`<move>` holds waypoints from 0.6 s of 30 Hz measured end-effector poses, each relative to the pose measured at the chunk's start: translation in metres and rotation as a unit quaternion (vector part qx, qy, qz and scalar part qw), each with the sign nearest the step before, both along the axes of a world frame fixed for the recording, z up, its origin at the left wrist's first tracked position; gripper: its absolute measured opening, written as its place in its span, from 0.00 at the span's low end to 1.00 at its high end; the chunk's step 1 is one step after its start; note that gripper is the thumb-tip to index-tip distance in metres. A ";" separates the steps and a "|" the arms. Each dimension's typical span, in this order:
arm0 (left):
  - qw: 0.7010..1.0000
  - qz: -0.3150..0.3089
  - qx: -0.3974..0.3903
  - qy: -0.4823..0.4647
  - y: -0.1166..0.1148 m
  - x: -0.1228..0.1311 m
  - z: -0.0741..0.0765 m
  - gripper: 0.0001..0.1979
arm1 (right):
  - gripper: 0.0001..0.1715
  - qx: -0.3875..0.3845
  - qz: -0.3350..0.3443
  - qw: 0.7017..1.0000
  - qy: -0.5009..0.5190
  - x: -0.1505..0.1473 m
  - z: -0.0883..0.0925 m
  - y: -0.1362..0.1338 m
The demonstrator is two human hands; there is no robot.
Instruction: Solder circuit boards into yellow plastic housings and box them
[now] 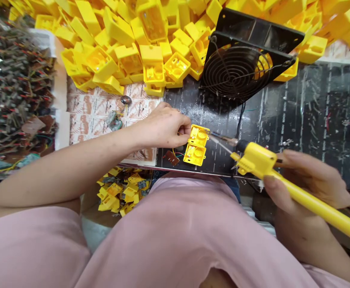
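Observation:
My left hand (164, 128) is closed in a pinch on the left side of a small yellow plastic housing (196, 145) that lies open on the black mat (297, 116). A brown circuit board (171, 158) with thin wires hangs beside the housing. My right hand (303, 180) is wrapped round a yellow soldering iron (283, 172). Its metal tip (223, 141) points left and almost touches the housing's right edge.
A big heap of yellow housings (151, 44) fills the back. A black fan (241, 60) stands tilted behind the mat. A tray of wired boards (13, 80) is at the left. More yellow parts (121, 192) lie in a bin below the table edge.

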State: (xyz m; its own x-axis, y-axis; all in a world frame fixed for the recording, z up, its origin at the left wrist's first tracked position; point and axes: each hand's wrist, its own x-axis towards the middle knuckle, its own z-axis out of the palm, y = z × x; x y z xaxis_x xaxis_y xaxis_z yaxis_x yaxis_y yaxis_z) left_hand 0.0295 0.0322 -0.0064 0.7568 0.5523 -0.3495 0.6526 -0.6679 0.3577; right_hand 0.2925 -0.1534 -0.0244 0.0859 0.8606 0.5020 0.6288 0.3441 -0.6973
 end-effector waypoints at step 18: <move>0.998 -0.018 0.005 0.058 0.003 0.015 0.009 0.06 | 0.14 0.084 0.240 0.957 -0.142 -0.009 0.017 0.032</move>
